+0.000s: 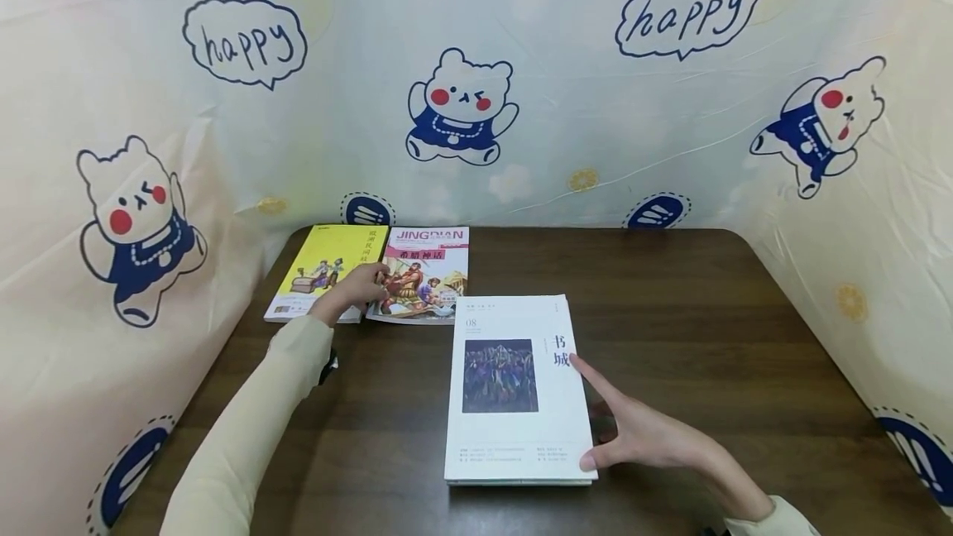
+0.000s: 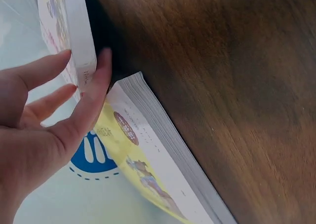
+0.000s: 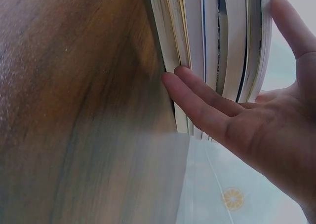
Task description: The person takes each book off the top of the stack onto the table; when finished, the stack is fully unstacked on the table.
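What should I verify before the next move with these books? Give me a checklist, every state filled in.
1. Left hand off the JINGDIAN book: not ok; thumb and fingers are at its edge.
2. JINGDIAN book fully down on the table: cannot tell.
3. Yellow book face up beside it: ok.
4. White book on top of the stack: ok.
5. Right hand at the stack: ok; fingers touch its side.
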The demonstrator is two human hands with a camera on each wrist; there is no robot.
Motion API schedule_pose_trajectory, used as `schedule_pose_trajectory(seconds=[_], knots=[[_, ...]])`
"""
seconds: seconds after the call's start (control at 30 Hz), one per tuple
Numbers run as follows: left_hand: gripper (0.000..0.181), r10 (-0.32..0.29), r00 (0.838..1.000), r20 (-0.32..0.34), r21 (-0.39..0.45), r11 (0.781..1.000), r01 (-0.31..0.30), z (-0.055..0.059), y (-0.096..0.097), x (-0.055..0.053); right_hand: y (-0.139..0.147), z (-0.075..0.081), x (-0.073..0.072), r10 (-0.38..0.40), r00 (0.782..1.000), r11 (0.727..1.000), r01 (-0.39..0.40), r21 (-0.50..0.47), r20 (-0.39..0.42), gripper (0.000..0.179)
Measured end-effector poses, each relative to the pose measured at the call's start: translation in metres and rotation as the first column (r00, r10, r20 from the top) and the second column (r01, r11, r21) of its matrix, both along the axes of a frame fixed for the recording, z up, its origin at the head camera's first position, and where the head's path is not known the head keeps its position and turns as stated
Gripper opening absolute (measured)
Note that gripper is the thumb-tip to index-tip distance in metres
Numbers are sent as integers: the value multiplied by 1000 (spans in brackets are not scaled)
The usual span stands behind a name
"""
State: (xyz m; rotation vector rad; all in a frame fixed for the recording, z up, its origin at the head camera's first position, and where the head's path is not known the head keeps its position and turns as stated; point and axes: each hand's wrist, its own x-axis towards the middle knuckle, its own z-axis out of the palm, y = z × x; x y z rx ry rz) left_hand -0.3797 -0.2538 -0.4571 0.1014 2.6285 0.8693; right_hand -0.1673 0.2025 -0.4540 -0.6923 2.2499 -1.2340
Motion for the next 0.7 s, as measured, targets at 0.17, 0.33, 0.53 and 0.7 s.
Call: schedule_pose_trajectory(seconds=[0.17,0.33,0.53,0.7], knots=[[41,-57,985,-166,-92,995,42,2,3,3,-1,0,0,0,1000,1000,0,-8,12,114],[37,-42,979,-202,-128,992,16,5,8,7,-1,0,0,5,1000,1000,-5,-10,1,115],[37,-43,955,-295,-173,985,-8,19,17,13,0,1,1,1,1000,1000,-1,-8,-11,115],[34,-39,922,-386,-137,990,-15,36,21,16,1,0,0,-3,1000,1000,3,-15,-4,115]])
